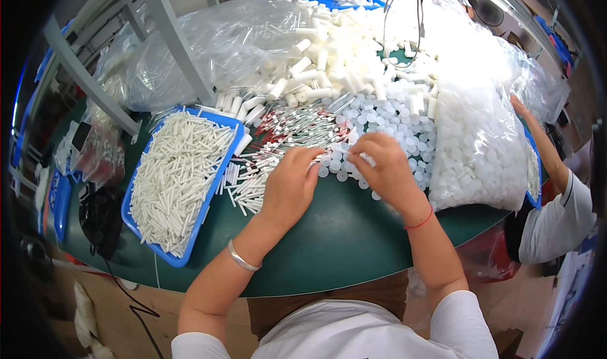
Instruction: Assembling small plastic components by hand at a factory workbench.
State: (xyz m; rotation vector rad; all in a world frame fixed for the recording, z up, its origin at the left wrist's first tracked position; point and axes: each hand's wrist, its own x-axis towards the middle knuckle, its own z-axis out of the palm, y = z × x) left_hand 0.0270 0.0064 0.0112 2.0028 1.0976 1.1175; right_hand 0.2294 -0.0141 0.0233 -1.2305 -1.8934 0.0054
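Over the middle of the green table, my left hand (289,187) and my right hand (383,169) come close together, fingertips a small gap apart. The left fingers are pinched, and what sits between them is too small to name. A translucent white plastic cap (341,148) shows at the pinched fingertips of my right hand. Just beyond lie a pile of thin wired parts (294,128) with red and metallic ends and a spread of translucent round caps (404,134). Short white sticks (248,191) lie loose beside my left hand.
A blue tray (235,145) heaped with white sticks stands at left. White foam-like cylinders (322,62) pile up behind, beside large clear bags (208,43). A full clear bag (477,150) sits at right. Grey metal posts (174,40) rise at left. A co-worker's arm (547,141) reaches in at right.
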